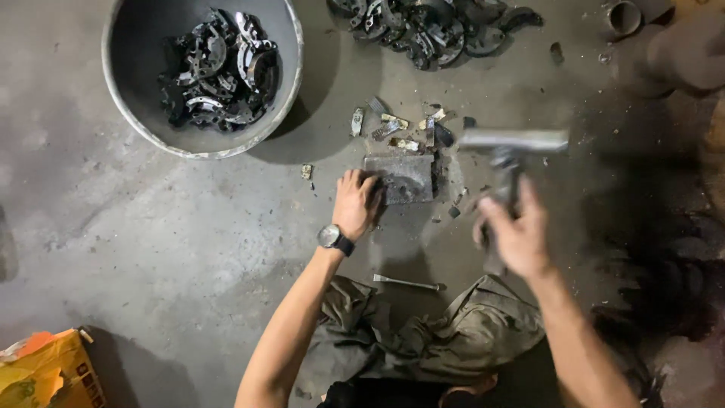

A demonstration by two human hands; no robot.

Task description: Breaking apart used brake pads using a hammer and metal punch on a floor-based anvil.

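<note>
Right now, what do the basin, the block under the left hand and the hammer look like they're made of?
Round grey basin: likely sheet metal, dull finish, thin rolled rim with pale scuffs. Grey rectangular block at the left hand: looks like solid steel, matte, with worn marks on top. Hammer in the right hand: head seems bare grey metal; motion blur hides the handle material.

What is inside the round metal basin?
The basin holds a heap of dark curved metal parts, piled toward its right side. The bare grey bottom shows on the left. Whatever lies under the heap is covered.
</note>
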